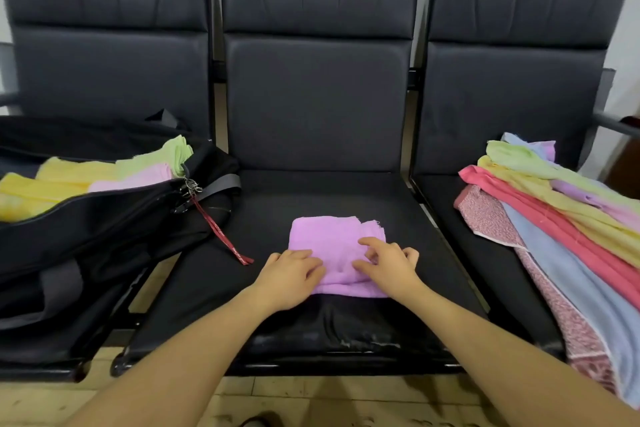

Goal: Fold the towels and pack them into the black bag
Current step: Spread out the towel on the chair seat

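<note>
Left hand: the left hand (289, 276) is laid on the near left part of the purple towel (334, 253), fingers loosely bent and resting on the cloth; nothing is seen to be pinched, so the hand is judged to be pressing the fold flat rather than gripping.
Right hand: the right hand (388, 262) is set on the near right part of the same towel, fingers spread and slightly curled, tips touching the fabric; no grasp can be made out, and the hand is read as relaxed and unclenched.
Purple towel: it is kept on the middle seat (346, 191), folded into a small rectangle, probably because the flat cushion serves as a folding surface between supply and bag.
Red strap: a red strap (221, 230) is trailed from the bag's zipper onto the middle seat, just left of the towel.
Black bag: the black bag (104, 222) is placed on the left seat with its top unzipped, so folded pieces can be dropped in from close by.
Packed towels: yellow, pink and green folded towels (104, 177) are seen inside the bag.
Unfolded pile: the unfolded towels (561, 204) are heaped on the right seat, well apart from the bag, apparently awaiting folding.
</note>
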